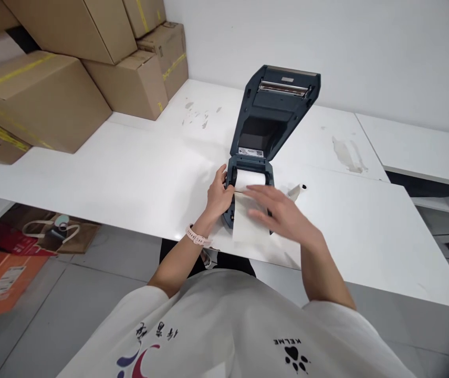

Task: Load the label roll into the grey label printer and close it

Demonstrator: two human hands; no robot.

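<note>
Through the head view I see the left hand [220, 198] grasping the left side of the lid-raised printer [261, 139], thumb at the paper strip [247, 220], and the right hand [283, 214] loosely spread over it, contact uncertain. The strip lies between them, long axis bodyward, left thumb nearer. Around: white table [149, 173], stacked cartons [47, 100], pale wall [374, 58].

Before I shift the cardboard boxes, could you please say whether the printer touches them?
Apart: the head view shows white tabletop between printer and boxes.
</note>
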